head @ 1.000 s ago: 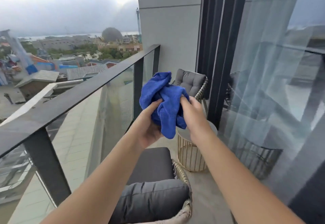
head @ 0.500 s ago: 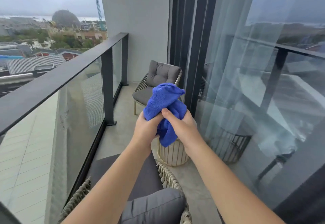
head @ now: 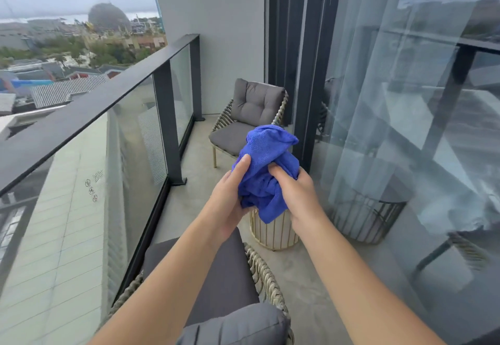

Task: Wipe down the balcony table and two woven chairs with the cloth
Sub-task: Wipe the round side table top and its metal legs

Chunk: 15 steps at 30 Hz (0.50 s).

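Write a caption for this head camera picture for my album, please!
Both hands, left and right, bunch a blue cloth above the balcony table.

left hand (head: 228,204) has opened around the blue cloth (head: 266,171), thumb now stretched up its side.

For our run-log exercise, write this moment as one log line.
stage: preparing | cloth: bunched, held by both hands | left hand | right hand | table: unwiped | surfaces: untouched

Centre of frame: the left hand (head: 227,204) and right hand (head: 297,196) grip a bunched blue cloth (head: 266,160) above the round table (head: 273,232). One woven chair (head: 243,125) stands beyond; another (head: 259,277) occupies the lower centre.
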Available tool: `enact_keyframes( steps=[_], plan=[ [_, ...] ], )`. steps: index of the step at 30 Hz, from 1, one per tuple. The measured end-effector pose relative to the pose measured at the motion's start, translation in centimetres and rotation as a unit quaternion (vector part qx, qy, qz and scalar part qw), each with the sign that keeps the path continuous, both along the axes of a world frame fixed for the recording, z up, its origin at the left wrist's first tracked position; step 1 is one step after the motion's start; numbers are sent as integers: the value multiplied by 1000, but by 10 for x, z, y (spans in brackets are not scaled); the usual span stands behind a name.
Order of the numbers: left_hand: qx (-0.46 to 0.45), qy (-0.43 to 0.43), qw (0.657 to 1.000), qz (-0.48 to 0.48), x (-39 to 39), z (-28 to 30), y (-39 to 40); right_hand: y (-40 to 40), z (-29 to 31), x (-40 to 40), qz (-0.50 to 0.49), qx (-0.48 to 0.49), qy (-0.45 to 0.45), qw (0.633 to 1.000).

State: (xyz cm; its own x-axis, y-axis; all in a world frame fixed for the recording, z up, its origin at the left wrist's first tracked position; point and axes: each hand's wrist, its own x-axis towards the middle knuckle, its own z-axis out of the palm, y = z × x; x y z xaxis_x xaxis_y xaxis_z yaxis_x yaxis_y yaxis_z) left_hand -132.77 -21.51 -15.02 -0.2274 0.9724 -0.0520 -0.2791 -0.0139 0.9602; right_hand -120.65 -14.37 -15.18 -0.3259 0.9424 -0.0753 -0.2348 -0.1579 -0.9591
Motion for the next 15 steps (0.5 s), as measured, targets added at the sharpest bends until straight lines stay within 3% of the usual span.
enact_keyframes(
  steps=[10,15],
  plan=[
    [-35,-53,981,184,23,-18,113,112,4,19,76,-1,4,997],
    [-41,-71,973,215,35,-29,147,150,3,30,106,-25,3,994]
  ],
)
